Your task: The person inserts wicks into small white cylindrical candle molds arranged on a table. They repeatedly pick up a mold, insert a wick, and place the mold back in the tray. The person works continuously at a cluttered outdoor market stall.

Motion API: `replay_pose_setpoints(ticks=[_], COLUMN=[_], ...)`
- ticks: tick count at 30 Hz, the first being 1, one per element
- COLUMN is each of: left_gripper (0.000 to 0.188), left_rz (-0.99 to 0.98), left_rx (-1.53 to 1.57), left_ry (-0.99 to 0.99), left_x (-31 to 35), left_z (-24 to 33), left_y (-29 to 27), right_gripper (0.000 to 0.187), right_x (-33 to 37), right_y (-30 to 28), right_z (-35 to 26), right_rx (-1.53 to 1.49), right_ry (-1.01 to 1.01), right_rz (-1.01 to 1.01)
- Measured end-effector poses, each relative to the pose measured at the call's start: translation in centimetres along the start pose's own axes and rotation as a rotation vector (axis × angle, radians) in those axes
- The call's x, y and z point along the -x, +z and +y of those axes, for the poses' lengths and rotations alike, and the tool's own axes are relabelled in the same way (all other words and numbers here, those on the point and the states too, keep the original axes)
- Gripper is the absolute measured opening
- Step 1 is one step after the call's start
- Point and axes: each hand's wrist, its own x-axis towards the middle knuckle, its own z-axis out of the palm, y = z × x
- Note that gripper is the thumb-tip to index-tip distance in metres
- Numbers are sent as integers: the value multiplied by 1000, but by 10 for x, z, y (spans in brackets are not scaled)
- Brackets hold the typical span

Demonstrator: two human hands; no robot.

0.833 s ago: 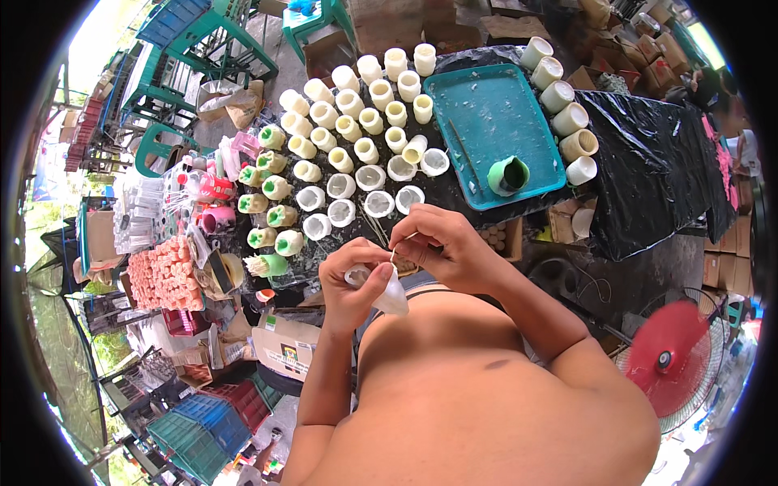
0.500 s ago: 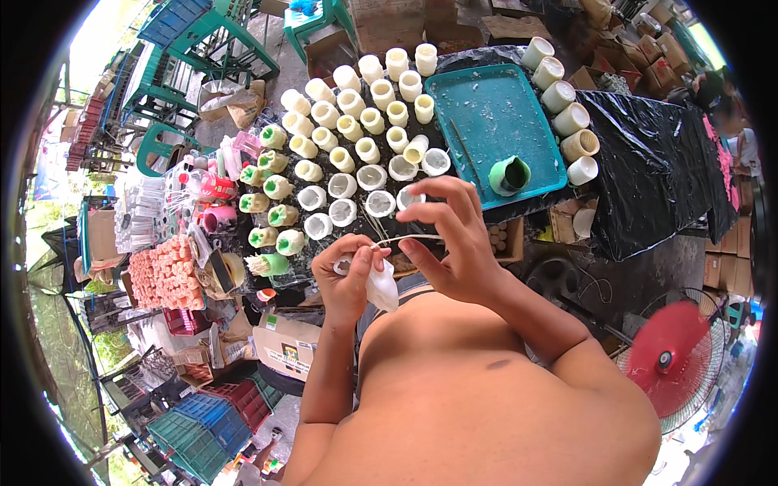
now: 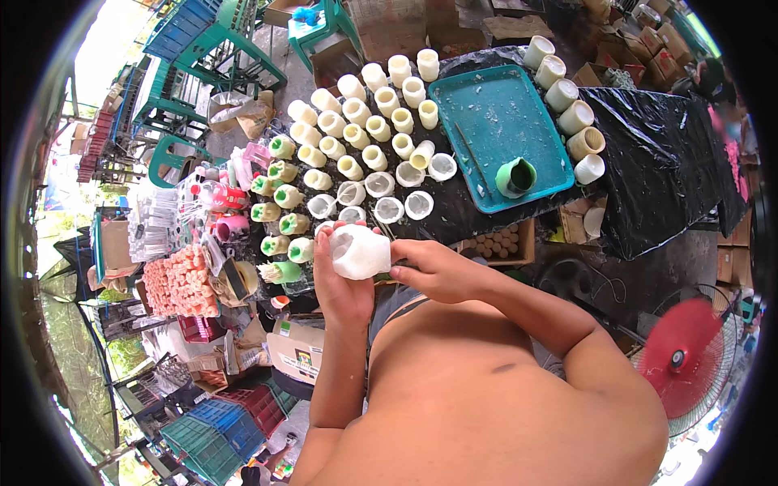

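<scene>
My left hand [image 3: 344, 296] holds a whitish, hollow wax cup [image 3: 366, 253], tilted so that its rough opening shows. At the cup's right side is my right hand [image 3: 438, 269], fingers closed and fingertips up against the wall. Whatever those fingers may pinch is hidden. Just beyond stand white hollow wax cups [image 3: 389, 210], and behind them rows of cream-coloured cylinders [image 3: 354, 110]. Left of these sit green-topped pieces [image 3: 288, 195], with a green cup of thin pale sticks [image 3: 279, 272] at the near end.
A teal tray [image 3: 486, 97] bears a green cup [image 3: 515, 177], a thin stick and flakes. Pale cylinders [image 3: 574, 118] line its right side. Black plastic [image 3: 648, 170] covers the surface farther right. A red fan [image 3: 681, 348] stands near my right elbow, and a cardboard box [image 3: 296, 348] by my left forearm.
The pale strand that stretched between my hands no longer shows. My left hand has turned the white cup to face up, and my right hand has come down, closing its fingers beside it.
</scene>
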Motion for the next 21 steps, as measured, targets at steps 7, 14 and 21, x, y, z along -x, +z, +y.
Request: replay_pose_setpoints(ticks=[7,14,21], left_gripper=[63,93,49], left_rz=[-180,-125,25], left_rx=[-73,-297,-140], left_ry=[173,228,256], left_x=[9,8,-4], left_z=[7,16,28], left_y=[8,0,3], right_gripper=[19,15,18], right_x=[-27,-33,-34], right_y=[4,3,11], right_z=[-15,-38,-42], right_rx=[-79,152,330], right_ry=[-114,-224,-279], right_rz=[134,160,167])
